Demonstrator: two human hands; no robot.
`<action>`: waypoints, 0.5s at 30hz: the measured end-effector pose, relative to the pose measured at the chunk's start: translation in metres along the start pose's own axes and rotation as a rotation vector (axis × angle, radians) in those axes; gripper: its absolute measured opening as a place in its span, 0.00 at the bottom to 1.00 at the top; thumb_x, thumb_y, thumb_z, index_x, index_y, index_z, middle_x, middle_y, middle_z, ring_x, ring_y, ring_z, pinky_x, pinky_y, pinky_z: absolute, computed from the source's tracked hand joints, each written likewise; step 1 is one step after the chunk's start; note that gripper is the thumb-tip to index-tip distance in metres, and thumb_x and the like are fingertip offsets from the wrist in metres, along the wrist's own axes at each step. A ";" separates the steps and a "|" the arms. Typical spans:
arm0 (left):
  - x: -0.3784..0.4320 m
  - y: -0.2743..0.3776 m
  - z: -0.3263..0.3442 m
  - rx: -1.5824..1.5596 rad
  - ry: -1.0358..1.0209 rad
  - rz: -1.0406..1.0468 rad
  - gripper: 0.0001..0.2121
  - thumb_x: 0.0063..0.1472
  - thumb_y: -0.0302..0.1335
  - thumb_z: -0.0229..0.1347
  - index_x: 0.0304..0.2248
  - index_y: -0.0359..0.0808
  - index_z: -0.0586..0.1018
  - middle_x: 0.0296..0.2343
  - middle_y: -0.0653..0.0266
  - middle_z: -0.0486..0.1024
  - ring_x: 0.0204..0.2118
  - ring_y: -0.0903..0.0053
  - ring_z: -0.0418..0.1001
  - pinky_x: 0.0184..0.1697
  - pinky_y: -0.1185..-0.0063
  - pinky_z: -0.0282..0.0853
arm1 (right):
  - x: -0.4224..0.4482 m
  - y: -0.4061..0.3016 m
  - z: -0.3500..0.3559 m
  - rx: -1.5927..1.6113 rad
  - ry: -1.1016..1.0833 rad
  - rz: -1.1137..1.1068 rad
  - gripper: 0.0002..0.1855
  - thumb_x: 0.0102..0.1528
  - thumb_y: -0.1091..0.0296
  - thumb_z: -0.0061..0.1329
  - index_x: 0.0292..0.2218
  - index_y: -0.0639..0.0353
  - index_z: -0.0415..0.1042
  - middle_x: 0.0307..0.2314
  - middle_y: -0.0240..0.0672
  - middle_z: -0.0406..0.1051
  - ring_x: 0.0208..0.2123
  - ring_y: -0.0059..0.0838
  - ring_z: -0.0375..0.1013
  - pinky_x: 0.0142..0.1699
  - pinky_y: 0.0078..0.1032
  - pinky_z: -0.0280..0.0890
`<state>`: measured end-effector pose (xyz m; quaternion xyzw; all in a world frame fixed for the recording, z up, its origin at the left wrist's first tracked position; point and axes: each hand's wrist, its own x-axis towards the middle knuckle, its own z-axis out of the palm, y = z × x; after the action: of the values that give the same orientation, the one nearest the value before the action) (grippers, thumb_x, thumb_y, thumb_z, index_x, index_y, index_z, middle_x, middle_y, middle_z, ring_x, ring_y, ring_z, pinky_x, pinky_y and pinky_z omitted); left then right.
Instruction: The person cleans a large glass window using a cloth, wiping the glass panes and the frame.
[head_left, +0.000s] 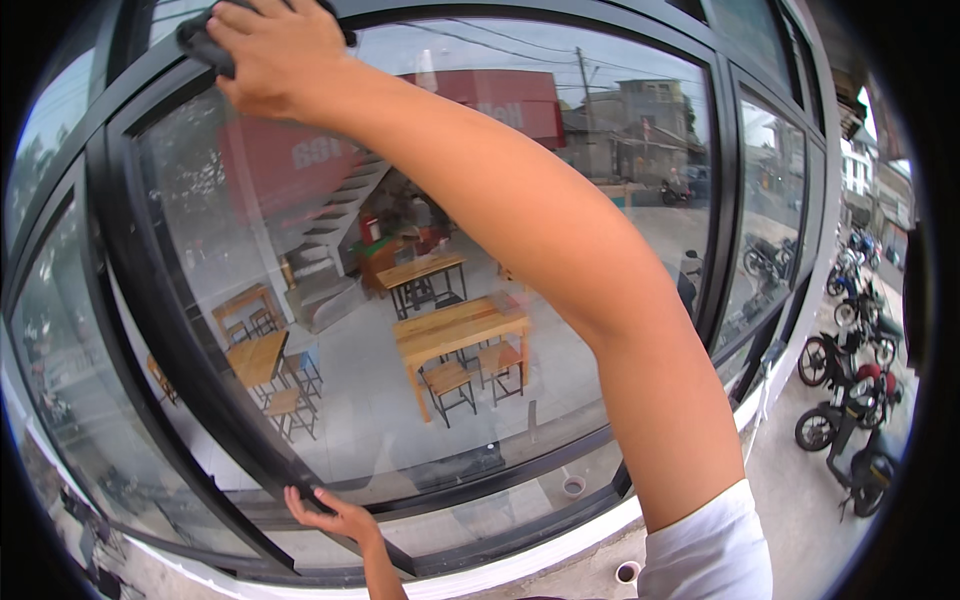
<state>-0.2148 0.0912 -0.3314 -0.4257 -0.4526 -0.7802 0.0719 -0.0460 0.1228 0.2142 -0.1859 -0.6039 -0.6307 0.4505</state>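
Note:
My right hand (281, 56) is raised to the upper left and holds a dark cloth (204, 41) against the top of a black window frame (169, 86). The bare right arm crosses in front of the large glass pane (480, 450). Low down, my left hand (330, 514) has its fingers spread at the lower part of the frame's dark upright and holds nothing. Through the glass show wooden tables (461, 326), stools and a staircase, mixed with reflections of a red sign, a street and buildings.
A cup (628, 573) of dark liquid stands on the ground below the window's white ledge (465, 577). Another cup (574, 487) shows in or through the lower glass. Several motorcycles (855, 397) are parked at the right. More framed panes (765, 217) flank the large one.

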 end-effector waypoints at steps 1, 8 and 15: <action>0.000 -0.003 0.000 0.057 -0.016 0.030 0.20 0.70 0.27 0.46 0.58 0.29 0.60 0.58 0.48 0.58 0.62 0.59 0.56 0.66 0.66 0.49 | -0.015 0.022 -0.020 0.009 0.025 0.040 0.36 0.54 0.53 0.49 0.59 0.62 0.62 0.60 0.39 0.61 0.65 0.38 0.52 0.68 0.40 0.44; 0.011 -0.073 -0.028 0.183 -0.183 0.128 0.27 0.72 0.36 0.40 0.64 0.30 0.52 0.64 0.49 0.48 0.67 0.57 0.47 0.68 0.63 0.41 | -0.114 0.197 -0.166 -0.311 -0.056 0.273 0.31 0.60 0.61 0.40 0.61 0.65 0.59 0.61 0.47 0.57 0.65 0.46 0.52 0.68 0.39 0.46; -0.002 -0.068 -0.019 0.156 -0.261 0.165 0.31 0.72 0.43 0.37 0.65 0.31 0.49 0.65 0.49 0.45 0.68 0.56 0.43 0.69 0.62 0.36 | -0.125 0.281 -0.256 -0.263 -0.035 0.935 0.32 0.60 0.57 0.35 0.60 0.67 0.58 0.56 0.64 0.59 0.62 0.57 0.54 0.66 0.40 0.49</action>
<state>-0.2590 0.1157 -0.3813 -0.5520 -0.4810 -0.6723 0.1092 0.3219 -0.0335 0.2325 -0.5031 -0.3784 -0.4283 0.6483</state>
